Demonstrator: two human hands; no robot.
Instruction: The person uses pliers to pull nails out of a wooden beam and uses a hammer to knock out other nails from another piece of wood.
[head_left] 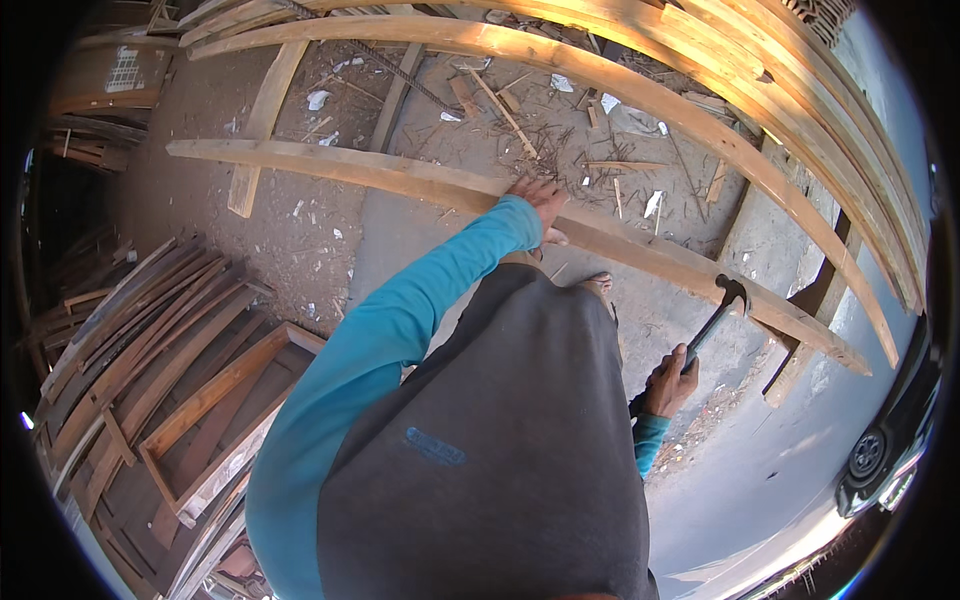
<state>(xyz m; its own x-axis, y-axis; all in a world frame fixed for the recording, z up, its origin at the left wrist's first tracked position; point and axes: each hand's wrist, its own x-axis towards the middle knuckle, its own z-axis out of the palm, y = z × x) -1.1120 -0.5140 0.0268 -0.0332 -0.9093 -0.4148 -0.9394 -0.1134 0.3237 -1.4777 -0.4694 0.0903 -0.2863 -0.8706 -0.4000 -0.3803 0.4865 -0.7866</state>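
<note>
My left hand [541, 201] rests flat on a long pale wooden plank [350, 166] that runs across the ground from upper left to lower right. My right hand [668, 381] grips the handle of a dark claw hammer [718, 312]; the hammer's head sits on or just above the same plank, further to the right. My blue sleeves and dark shirt fill the lower middle of the view. A bare foot [598, 285] shows just below the plank.
More long planks [640, 70] lie stacked across the top and right. Dark boards and a wooden frame [200, 400] are piled at the left. Wood scraps and paper bits [560, 130] litter the concrete ground. A dark vehicle's wheel [868, 452] is at the right edge.
</note>
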